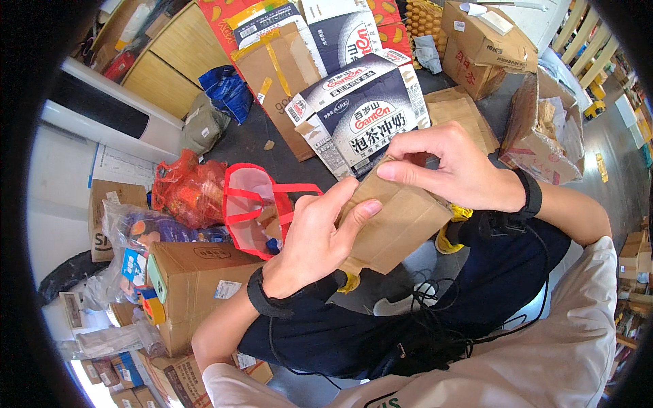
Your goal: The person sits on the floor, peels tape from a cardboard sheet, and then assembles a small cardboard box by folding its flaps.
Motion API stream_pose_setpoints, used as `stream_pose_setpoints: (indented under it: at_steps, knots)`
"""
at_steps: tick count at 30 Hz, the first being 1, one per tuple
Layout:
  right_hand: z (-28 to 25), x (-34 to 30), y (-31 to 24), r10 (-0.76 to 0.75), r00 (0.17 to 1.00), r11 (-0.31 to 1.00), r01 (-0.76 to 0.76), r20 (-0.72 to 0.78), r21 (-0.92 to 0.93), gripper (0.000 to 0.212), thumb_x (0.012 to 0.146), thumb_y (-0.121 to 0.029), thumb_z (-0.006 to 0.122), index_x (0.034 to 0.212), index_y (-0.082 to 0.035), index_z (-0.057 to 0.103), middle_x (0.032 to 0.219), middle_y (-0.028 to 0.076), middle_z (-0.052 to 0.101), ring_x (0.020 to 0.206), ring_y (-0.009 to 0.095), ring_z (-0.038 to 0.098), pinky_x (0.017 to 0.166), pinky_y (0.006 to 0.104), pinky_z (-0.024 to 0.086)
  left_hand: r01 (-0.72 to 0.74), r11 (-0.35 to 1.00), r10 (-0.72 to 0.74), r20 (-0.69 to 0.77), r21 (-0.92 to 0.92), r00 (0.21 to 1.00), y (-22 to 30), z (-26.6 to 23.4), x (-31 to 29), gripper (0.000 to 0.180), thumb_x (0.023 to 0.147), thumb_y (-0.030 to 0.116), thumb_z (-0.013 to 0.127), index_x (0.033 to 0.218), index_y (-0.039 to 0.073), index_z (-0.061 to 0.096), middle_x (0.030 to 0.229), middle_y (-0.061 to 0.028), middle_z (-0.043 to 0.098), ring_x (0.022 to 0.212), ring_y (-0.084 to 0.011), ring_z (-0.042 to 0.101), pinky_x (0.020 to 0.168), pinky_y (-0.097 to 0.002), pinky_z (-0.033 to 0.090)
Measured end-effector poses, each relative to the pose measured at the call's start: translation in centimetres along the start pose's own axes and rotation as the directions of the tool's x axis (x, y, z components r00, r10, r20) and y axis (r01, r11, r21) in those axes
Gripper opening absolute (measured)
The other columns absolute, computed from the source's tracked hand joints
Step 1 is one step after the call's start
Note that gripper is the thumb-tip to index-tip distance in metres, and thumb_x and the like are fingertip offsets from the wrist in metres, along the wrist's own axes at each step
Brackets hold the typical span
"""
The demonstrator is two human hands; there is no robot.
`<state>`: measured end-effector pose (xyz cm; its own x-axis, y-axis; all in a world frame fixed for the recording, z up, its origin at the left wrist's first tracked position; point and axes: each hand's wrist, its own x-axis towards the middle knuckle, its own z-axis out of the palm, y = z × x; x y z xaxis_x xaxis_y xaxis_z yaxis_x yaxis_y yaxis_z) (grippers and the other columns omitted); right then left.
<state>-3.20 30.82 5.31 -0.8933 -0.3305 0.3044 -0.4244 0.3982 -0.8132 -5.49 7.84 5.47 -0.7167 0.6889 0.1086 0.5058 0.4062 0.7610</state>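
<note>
Between my hands, over my lap, is a small folded piece of brown cardboard (401, 224), tilted with its broad face toward me. My left hand (313, 234) grips its left edge, thumb on the near face and fingers behind. At the upper edge, my right hand (456, 166) pinches a corner between thumb and fingers. Just beyond them a flattened dark blue and white carton (367, 102) lies on top of other flattened cardboard. A brown flattened sheet (462, 115) rests to its right, partly behind my right hand.
To the left are a red-handled bag (241, 197), a red net sack (187, 190) and a brown box (197, 272). An open carton with paper scraps (544, 129) and stacked boxes (479, 51) stand at the right. Black cables (428, 292) trail across my lap.
</note>
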Motion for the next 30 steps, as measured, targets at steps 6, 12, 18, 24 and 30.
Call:
stream_pose_setpoints:
  at_steps: [6, 12, 18, 24, 30]
  knots:
    - [0.0, -0.5, 0.8, 0.035, 0.962, 0.992, -0.066, 0.272, 0.104, 0.036, 0.091, -0.034, 0.069, 0.090, 0.002, 0.067, 0.068, 0.005, 0.062, 0.061, 0.006, 0.053, 0.055, 0.0250, 0.042, -0.022, 1.000, 0.020, -0.109, -0.011, 0.994, -1.5, -0.7, 0.1, 0.024, 0.092, 0.020, 0.066, 0.086, 0.000, 0.055, 0.060, -0.0169, 0.049, 0.047, -0.0196, 0.041, 0.047, -0.0321, 0.038]
    - [-0.7, -0.5, 1.0, 0.174, 0.935, 0.974, -0.211, 0.309, 0.088, 0.041, 0.089, -0.036, 0.071, 0.082, 0.004, 0.064, 0.064, 0.002, 0.057, 0.054, 0.009, 0.049, 0.049, 0.0279, 0.040, -0.010, 0.973, -0.020, -0.126, -0.232, 0.992, -2.5, -0.8, 0.4, 0.022, 0.088, 0.017, 0.073, 0.094, -0.002, 0.063, 0.073, -0.0075, 0.067, 0.065, -0.0051, 0.051, 0.057, -0.0268, 0.045]
    - [-0.6, 0.0, 1.8, 0.073, 0.984, 0.996, -0.079, 0.161, 0.030, 0.047, 0.092, -0.037, 0.067, 0.065, -0.001, 0.055, 0.054, -0.001, 0.043, 0.049, 0.006, 0.037, 0.044, 0.0292, 0.030, 0.192, 0.847, -0.151, 0.122, -0.496, 0.981, -1.4, -1.1, 0.7, 0.027, 0.092, 0.015, 0.068, 0.108, -0.007, 0.065, 0.093, -0.0074, 0.071, 0.085, -0.0079, 0.063, 0.074, -0.0249, 0.052]
    - [-1.3, 2.0, 2.3, 0.134, 0.968, 0.961, -0.180, 0.214, 0.212, 0.041, 0.098, -0.033, 0.059, 0.072, -0.001, 0.060, 0.061, -0.005, 0.045, 0.057, 0.003, 0.038, 0.048, 0.0253, 0.031, 0.157, 0.832, -0.186, 0.000, -0.532, 0.983, -2.3, -1.5, 1.1, 0.033, 0.100, 0.024, 0.056, 0.111, -0.007, 0.062, 0.090, -0.0051, 0.069, 0.081, -0.0075, 0.062, 0.071, -0.0247, 0.052]
    - [0.0, 2.3, 2.6, 0.100, 0.933, 0.994, -0.111, 0.345, 0.012, 0.052, 0.098, -0.038, 0.056, 0.067, 0.003, 0.055, 0.050, 0.008, 0.035, 0.048, 0.015, 0.032, 0.048, 0.0347, 0.031, 0.142, 0.797, -0.211, -0.050, -0.586, 0.976, -3.6, -1.9, 2.0, 0.008, 0.088, -0.005, 0.065, 0.096, -0.006, 0.065, 0.092, -0.0093, 0.071, 0.082, -0.0105, 0.066, 0.071, -0.0221, 0.052]
